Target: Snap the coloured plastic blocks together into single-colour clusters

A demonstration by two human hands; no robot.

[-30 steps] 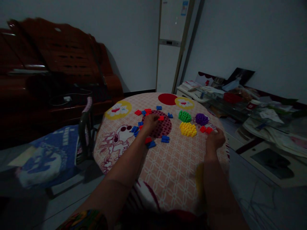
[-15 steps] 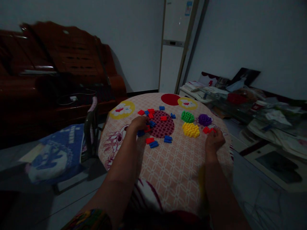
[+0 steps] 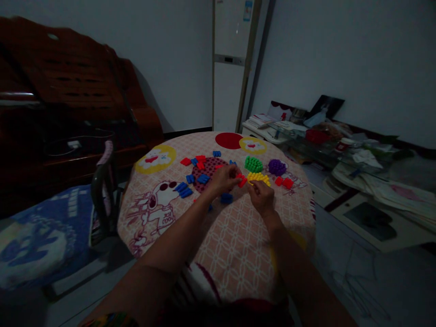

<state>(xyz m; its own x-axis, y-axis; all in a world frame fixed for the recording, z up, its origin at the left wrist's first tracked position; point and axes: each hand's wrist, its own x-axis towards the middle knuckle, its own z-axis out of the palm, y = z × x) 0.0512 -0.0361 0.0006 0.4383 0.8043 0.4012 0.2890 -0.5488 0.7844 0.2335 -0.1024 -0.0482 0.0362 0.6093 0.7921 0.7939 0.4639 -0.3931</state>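
Observation:
My left hand (image 3: 224, 179) is closed on a red plastic block (image 3: 242, 180) above the middle of the round table. Facing it, my right hand (image 3: 262, 196) has its fingers pinched together just in front of the yellow block cluster (image 3: 259, 177); what they hold, if anything, I cannot make out. A green block cluster (image 3: 253, 164) and a purple block cluster (image 3: 277, 167) sit behind the yellow one. To the right lie red blocks (image 3: 284, 182). Several loose blue blocks (image 3: 184, 189) and red blocks (image 3: 200, 160) are spread left of my left hand, some partly hidden by it.
A patterned cloth covers the round table (image 3: 235, 245). At the left stands a chair (image 3: 102, 195) with a blue cover, and behind it a dark wooden bench (image 3: 78, 77). A low cabinet (image 3: 368, 218) piled with papers runs along the right wall.
My left hand went to the left-side blocks, then came right to the table's middle, now with a red block. My right hand left the red blocks at the right and moved left toward it.

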